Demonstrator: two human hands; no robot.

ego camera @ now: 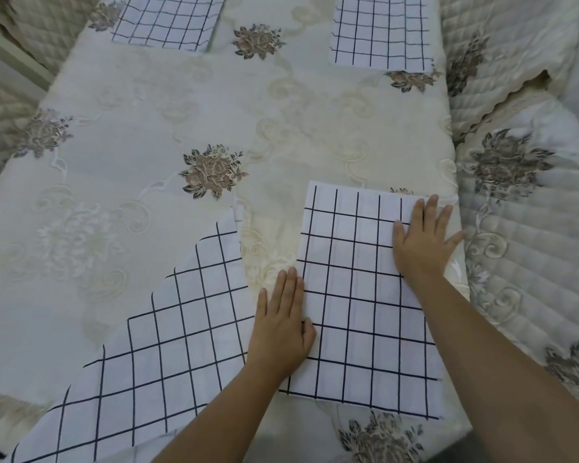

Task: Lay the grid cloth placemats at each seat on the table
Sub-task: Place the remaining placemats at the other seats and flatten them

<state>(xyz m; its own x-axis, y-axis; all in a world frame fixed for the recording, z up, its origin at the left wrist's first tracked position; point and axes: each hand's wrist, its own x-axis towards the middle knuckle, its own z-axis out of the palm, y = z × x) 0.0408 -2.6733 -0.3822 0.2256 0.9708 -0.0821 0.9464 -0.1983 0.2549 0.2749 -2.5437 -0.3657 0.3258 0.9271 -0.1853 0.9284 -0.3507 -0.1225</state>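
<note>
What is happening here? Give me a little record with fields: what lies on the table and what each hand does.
surface: flowered tablecloth
far side: far left placemat and far right placemat, both flat
near right placemat: flat, square to the table edge
near left placemat: askew, turned diagonally
left hand: fingers straight, on the near right placemat's left edge
right hand: spread flat on its right side

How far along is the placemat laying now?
Done: far left placemat and far right placemat lie flat. In hand: the left hand and right hand rest on the edges of the near right placemat. Left: the near left placemat lies crooked, likely needs straightening.
</note>
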